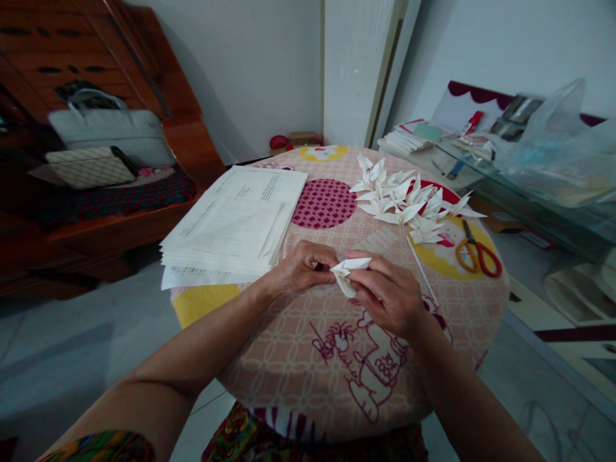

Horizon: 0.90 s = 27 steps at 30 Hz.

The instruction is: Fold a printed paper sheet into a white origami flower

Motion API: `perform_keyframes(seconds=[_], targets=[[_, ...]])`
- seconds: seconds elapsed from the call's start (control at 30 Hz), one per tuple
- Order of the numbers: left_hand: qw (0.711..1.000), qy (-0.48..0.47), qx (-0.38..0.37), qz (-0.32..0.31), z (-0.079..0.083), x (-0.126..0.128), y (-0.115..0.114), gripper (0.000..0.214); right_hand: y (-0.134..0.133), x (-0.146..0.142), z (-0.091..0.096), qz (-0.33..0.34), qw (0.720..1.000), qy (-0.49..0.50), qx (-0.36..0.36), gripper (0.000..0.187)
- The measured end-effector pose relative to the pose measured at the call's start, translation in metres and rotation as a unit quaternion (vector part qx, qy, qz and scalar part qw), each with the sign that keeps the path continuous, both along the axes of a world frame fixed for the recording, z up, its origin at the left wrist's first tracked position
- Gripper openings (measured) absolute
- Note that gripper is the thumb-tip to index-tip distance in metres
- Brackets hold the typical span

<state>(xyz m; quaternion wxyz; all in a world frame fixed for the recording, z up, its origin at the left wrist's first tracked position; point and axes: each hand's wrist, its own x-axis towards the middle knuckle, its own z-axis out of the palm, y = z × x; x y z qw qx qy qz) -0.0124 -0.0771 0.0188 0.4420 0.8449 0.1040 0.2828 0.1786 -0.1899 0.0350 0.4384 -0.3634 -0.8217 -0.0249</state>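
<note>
Between my hands, above the cloth-covered round table (289,359), is a small folded white paper piece (342,274) with pointed ends. My left hand (304,266) pinches its left side between thumb and forefinger. My right hand (387,289) grips the other side, its fingers covering part of the folds. Beyond my right hand lies a pile of folded white paper cranes (397,196) with pointed wings. A stack of printed paper sheets (226,221) sits to the left of my hands. A thin white stick (423,271) rests on the cloth to the right of my right hand.
Scissors (474,249) with orange and red handles lie near the table's right edge. A glass shelf (539,192) on the right bears a clear plastic bag (553,141) and papers. At the left, a wooden bench (178,122) holds a pale handbag (115,131).
</note>
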Motion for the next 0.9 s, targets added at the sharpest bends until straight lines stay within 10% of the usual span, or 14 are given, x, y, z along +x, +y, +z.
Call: perform_keyframes(seconds=[0.9], targets=[[0.995, 0.034, -0.093, -0.028, 0.0042, 0.0004, -0.0029, 0.031, -0.0023, 0.0001, 0.0059, 0.040, 0.997, 0.059, -0.032, 0.027]])
